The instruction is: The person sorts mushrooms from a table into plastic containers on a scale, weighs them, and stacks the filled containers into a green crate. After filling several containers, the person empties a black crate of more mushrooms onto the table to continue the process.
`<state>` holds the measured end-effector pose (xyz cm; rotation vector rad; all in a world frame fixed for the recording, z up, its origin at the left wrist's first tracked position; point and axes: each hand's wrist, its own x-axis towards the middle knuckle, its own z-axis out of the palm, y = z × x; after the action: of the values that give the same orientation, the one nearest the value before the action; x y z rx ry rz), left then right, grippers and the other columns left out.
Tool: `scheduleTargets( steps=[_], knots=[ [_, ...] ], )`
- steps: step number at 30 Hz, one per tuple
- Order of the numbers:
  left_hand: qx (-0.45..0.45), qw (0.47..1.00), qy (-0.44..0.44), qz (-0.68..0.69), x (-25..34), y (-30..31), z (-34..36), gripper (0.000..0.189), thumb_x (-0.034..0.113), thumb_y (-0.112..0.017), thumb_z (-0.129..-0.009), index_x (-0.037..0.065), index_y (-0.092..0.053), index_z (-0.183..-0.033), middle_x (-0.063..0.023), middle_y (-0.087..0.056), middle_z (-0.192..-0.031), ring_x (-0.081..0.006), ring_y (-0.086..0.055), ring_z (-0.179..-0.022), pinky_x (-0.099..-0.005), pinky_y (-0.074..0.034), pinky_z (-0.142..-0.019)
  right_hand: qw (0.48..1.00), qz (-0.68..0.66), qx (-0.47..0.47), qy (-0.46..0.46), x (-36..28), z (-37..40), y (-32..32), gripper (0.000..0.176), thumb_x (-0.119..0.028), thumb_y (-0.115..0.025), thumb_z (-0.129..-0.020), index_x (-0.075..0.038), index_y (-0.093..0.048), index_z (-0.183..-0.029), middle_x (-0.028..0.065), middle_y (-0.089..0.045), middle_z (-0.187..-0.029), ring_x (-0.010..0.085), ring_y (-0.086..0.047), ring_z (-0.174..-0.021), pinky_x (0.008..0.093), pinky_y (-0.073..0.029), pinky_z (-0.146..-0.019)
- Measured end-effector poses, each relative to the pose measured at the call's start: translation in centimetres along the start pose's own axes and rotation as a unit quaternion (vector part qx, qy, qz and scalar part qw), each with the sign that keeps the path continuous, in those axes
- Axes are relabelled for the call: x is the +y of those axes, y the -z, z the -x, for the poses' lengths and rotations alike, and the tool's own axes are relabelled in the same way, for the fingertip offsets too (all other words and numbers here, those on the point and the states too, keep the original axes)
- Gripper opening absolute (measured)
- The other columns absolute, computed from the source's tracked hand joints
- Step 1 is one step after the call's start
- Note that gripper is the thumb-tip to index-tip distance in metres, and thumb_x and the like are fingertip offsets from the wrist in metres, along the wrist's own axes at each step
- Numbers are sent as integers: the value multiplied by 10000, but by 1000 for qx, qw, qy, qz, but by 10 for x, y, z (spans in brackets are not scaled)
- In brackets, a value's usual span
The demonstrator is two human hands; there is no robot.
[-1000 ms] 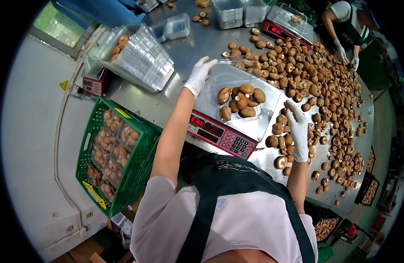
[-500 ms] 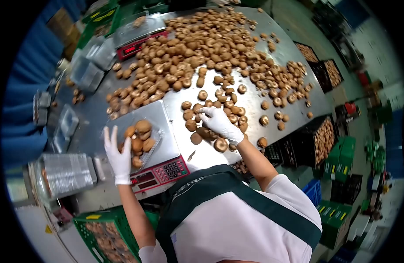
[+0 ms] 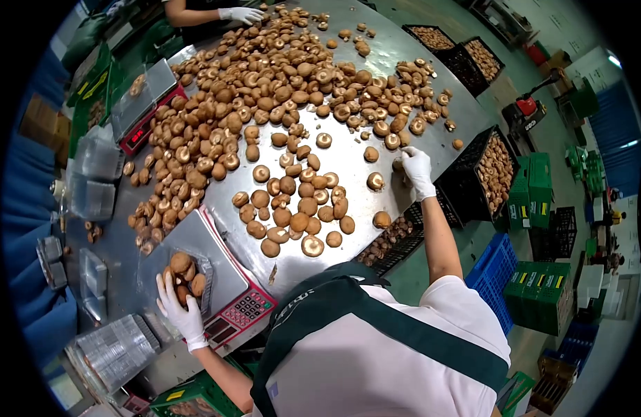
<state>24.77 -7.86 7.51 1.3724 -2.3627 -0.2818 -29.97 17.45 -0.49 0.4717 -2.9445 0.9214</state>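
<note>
A clear plastic tray (image 3: 206, 267) of brown mushrooms (image 3: 182, 263) rests on the plate of a red-edged scale (image 3: 231, 266). My left hand (image 3: 181, 314), in a white glove, lies at the tray's near left side with fingers apart, touching the mushrooms there. Off to the right, by the table's edge, my gloved right hand (image 3: 418, 172) has its fingers curled down over a brown mushroom, mostly hidden under them. Between my hands a loose cluster of mushrooms (image 3: 307, 206) is spread on the metal table (image 3: 334, 267).
A large mushroom heap (image 3: 265, 90) covers the table's far part. Behind it a co-worker's gloved hand (image 3: 241, 14) reaches in. A second scale (image 3: 141, 115) and empty clear trays (image 3: 94, 187) stand left. Black crates (image 3: 479, 174) of mushrooms line the right edge.
My right hand has left the cluster and moved right to the table's edge. My left hand stays at the tray. The view has shifted, and a co-worker's arm now shows at the far side.
</note>
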Motion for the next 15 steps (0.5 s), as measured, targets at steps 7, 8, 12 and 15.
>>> scheduleTargets(
  steps=[7, 8, 12, 15],
  knots=[
    [66, 996, -1, 55, 0, -4, -2, 521, 40, -547, -781, 47, -446, -1292, -147, -429, -1337, -309, -408, -1218, -394, -301, -1020, 998, 53, -34, -20, 24, -57, -2, 498, -302, -671, -711, -97, -580, -1157, 172, -633, -1034, 296, -611, -947, 357, -476, -834],
    [66, 996, -1, 52, -1, -3, -2, 521, 40, -547, -781, 47, -446, -1292, -147, -429, -1337, -309, -408, -1218, -394, -301, -1020, 998, 51, -36, -20, 23, -57, -6, 498, -302, -671, -711, -97, -580, -1157, 172, -633, -1034, 296, -611, -947, 357, -476, -834],
    [41, 999, -16, 21, -4, -1, -2, 546, 39, -546, -780, 47, -425, -1313, -146, -426, -1344, -312, -406, -1219, -402, -293, -1023, 960, 221, -97, 142, 11, -48, -22, 533, -321, -721, -653, -149, -587, -1140, 107, -448, -1314, 326, -420, -1184, 389, -420, -944],
    [39, 999, -14, 19, -2, -1, -3, 547, 44, -549, -785, 45, -420, -1317, -149, -423, -1347, -314, -405, -1220, -402, -292, -1025, 958, 223, -138, 118, 6, -54, -20, 492, -306, -696, -690, -131, -592, -1138, 127, -443, -1319, 323, -430, -1180, 387, -408, -954]
  ],
)
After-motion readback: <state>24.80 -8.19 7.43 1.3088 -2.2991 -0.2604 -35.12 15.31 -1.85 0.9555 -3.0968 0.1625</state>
